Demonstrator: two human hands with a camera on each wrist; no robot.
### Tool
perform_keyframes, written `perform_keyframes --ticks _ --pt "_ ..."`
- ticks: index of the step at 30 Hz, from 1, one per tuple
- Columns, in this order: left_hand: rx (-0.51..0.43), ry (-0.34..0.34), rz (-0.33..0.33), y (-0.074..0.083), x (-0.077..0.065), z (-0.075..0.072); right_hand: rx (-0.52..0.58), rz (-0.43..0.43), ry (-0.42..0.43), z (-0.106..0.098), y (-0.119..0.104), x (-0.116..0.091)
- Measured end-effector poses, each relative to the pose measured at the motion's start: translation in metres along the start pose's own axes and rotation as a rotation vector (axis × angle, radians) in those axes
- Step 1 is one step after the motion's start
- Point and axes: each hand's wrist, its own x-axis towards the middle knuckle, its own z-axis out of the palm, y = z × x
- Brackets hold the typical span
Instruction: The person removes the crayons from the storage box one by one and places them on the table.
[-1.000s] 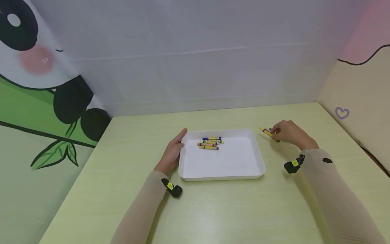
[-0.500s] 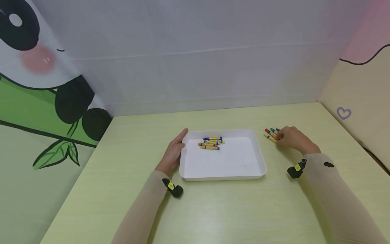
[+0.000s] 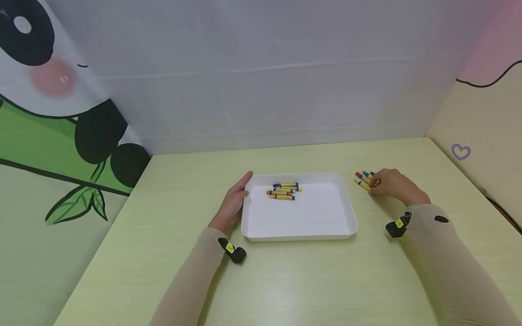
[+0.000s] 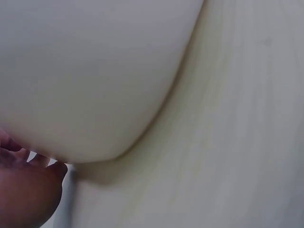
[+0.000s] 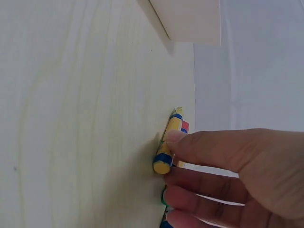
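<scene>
In the head view my left hand (image 3: pixel 229 204) holds the left side of a white tray (image 3: pixel 302 222), thumb at the rim and fingers along the outer wall. In the left wrist view its fingers (image 4: pixel 40 160) touch the tray's edge. Several wrapped crayons (image 3: pixel 282 197) lie in a row in the tray, yellow, orange and blue among them. To the right of the tray, my right hand (image 3: pixel 393 185) pinches a yellow crayon (image 5: pixel 164 154) between thumb and fingers. A red crayon (image 3: pixel 359 175) and green crayons (image 3: pixel 367 174) lie beside it, partly hidden by the fingers.
The pale wooden table (image 3: pixel 306 280) ends at a grey-white back wall (image 3: pixel 285 104). A beige side panel (image 3: pixel 485 149) stands along the right edge, and a painted panel (image 3: pixel 81 203) along the left.
My right hand has shifted slightly right and down, uncovering the red and green crayon tips; the yellow crayon has moved with it. The left hand keeps its hold on the tray.
</scene>
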Motion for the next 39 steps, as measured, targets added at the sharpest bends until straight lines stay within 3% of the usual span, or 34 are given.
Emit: perform_keyframes --ticks 8,23,32,39 --pt "0.004 0.005 0.002 0.001 0.000 0.001 -0.036 0.016 0.023 -0.011 -0.010 -0.001" --pt "0.014 0.002 0.012 0.000 0.001 0.000 -0.037 -0.028 0.107 -0.034 -0.067 0.004" --pt "0.029 0.014 0.001 0.002 0.002 0.000 0.060 -0.119 0.080 -0.026 -0.107 0.023" --pt "0.024 -0.004 0.002 0.002 0.001 -0.002 0.054 -0.199 0.008 -0.002 -0.137 0.044"
